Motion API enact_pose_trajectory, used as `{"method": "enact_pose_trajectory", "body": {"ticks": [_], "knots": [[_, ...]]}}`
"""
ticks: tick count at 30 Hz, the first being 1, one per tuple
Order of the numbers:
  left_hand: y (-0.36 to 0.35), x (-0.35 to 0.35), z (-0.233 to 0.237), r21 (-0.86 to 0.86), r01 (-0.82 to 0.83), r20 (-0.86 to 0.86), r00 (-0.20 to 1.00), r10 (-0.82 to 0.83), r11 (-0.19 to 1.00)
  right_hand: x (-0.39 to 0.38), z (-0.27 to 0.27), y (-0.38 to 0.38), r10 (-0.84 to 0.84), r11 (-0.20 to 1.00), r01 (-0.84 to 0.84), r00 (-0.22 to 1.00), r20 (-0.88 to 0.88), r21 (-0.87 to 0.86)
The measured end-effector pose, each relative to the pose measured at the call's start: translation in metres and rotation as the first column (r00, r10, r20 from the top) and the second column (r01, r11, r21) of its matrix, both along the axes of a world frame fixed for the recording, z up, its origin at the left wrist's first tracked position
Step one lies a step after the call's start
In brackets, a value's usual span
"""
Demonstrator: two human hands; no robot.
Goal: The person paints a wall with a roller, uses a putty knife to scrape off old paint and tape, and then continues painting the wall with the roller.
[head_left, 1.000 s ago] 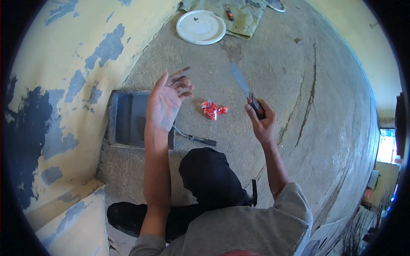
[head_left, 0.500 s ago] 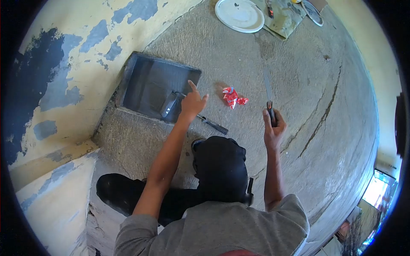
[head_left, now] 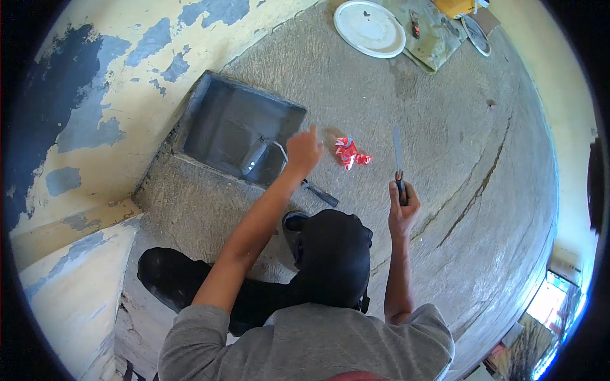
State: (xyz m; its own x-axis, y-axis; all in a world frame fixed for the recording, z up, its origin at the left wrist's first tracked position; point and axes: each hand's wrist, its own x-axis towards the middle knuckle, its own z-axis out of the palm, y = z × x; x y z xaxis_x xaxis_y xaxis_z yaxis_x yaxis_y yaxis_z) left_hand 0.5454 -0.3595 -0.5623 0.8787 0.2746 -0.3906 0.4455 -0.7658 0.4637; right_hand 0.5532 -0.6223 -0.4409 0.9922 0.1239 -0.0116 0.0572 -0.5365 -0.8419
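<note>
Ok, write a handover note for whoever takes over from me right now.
Left hand: open, over the roller shaft, holding nothing.
Right hand: shut on the scraper, blade away from the body.
Roller lies in the tray by the wall, its handle out on the floor; red wrapper close by.
Done: wall shows blue-grey patches amid yellow paint. Left: roller not yet picked up.

No readable text anywhere in frame. Red wrapper (head_left: 351, 152), centre: white marks on it, too small and crumpled to make out. Scraper (head_left: 398, 159), right of centre: no lettering legible on blade or handle. Yellow container (head_left: 456, 6), top edge right: cut off by the frame, label unreadable. Plate (head_left: 369, 28), top: dark specks only, not print.
</note>
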Motion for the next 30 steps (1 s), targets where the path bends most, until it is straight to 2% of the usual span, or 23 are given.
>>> {"method": "enact_pose_trajectory", "body": {"ticks": [2,4,5,6,7,8,9,10,11,13,14,15,17,18,19,20,21,23,24,26,27,29,30], "knots": [[0.014,0.01,0.025,0.161,-0.264,0.303,0.93,0.207,0.951,0.001,-0.001,-0.001,0.013,1.0,-0.014,0.998,-0.067,-0.006],[0.028,0.018,-0.05,0.368,-0.36,0.576,0.812,0.094,0.857,0.004,-0.028,-0.015,0.049,0.986,-0.036,0.996,-0.08,0.162],[0.042,0.025,-0.055,0.311,-0.286,0.461,0.879,0.119,0.906,0.006,-0.038,-0.011,0.052,0.959,-0.044,0.998,-0.023,0.278],[0.055,0.035,-0.117,0.426,-0.318,0.529,0.847,0.052,0.847,0.009,-0.041,-0.011,0.073,0.965,-0.066,0.997,-0.015,0.252],[0.062,0.027,-0.091,0.458,-0.337,0.624,0.781,-0.028,0.823,0.015,-0.033,-0.009,0.108,0.991,-0.104,0.993,-0.039,0.084],[0.077,0.028,-0.056,0.422,-0.236,0.517,0.856,-0.019,0.876,0.022,-0.053,-0.001,0.075,0.957,-0.098,0.993,0.096,0.272],[0.098,0.016,-0.023,0.505,-0.246,0.576,0.81,-0.111,0.827,0.04,-0.055,-0.008,0.104,0.994,-0.102,0.993,-0.062,0.039],[0.115,0.008,0.011,0.577,-0.241,0.612,0.761,-0.217,0.78,0.056,-0.063,0.003,0.169,0.982,-0.177,0.979,0.111,0.066],[0.137,0.0,0.051,0.598,-0.287,0.614,0.764,-0.197,0.748,0.068,-0.064,0.021,0.205,0.968,-0.236,0.938,0.28,0.083],[0.186,-0.035,0.135,0.708,-0.139,0.496,0.795,-0.348,0.692,0.076,-0.016,0.084,0.249,0.942,-0.284,0.949,0.194,0.181],[0.21,-0.059,0.173,0.716,-0.172,0.502,0.8,-0.329,0.676,0.075,0.017,0.114,0.268,0.928,-0.281,0.96,0.088,0.244],[0.234,-0.09,0.209,0.725,-0.235,0.583,0.71,-0.394,0.648,0.073,0.046,0.144,0.296,0.916,-0.314,0.949,0.105,0.251],[0.272,-0.162,0.249,0.702,-0.394,0.696,0.556,-0.454,0.593,0.065,0.096,0.208,0.553,0.812,-0.573,0.816,0.168,0.112],[0.286,-0.205,0.264,0.668,-0.486,0.742,0.494,-0.454,0.563,0.056,0.109,0.243,0.623,0.733,-0.66,0.748,0.227,0.162],[0.277,-0.257,0.318,0.687,-0.512,0.715,0.605,-0.35,0.516,0.043,0.118,0.276,0.678,0.647,-0.735,0.676,0.288,0.202],[0.287,-0.297,0.338,0.688,-0.709,0.679,0.554,-0.481,0.155,0.025,0.128,0.309,0.716,0.591,-0.773,0.635,0.291,0.233],[0.277,-0.343,0.377,0.561,-0.782,0.823,0.563,-0.078,0.272,0.001,0.143,0.338,0.747,0.536,-0.802,0.596,0.293,0.264],[0.315,-0.42,0.417,0.431,-0.902,0.78,0.377,-0.499,-0.007,-0.058,0.18,0.383,0.82,0.41,-0.84,0.51,0.259,0.357],[0.308,-0.448,0.439,0.33,-0.938,0.872,0.346,-0.347,-0.107,-0.089,0.199,0.402,0.837,0.368,-0.856,0.475,0.272,0.362],[0.319,-0.488,0.49,0.245,-0.94,0.872,0.32,-0.37,-0.236,-0.144,0.234,0.434,0.873,0.301,-0.896,0.397,0.284,0.327],[0.328,-0.503,0.505,0.245,-0.947,0.876,0.308,-0.372,-0.208,-0.169,0.251,0.446,0.891,0.28,-0.915,0.36,0.276,0.29],[0.348,-0.527,0.525,0.195,-0.971,0.899,0.235,-0.371,-0.142,-0.215,0.262,0.477,0.814,0.27,-0.938,0.343,0.468,0.216],[0.363,-0.544,0.531,0.243,-0.964,0.882,0.265,-0.389,-0.106,-0.252,0.274,0.49,0.805,0.301,-0.928,0.371,0.462,0.221]]}}
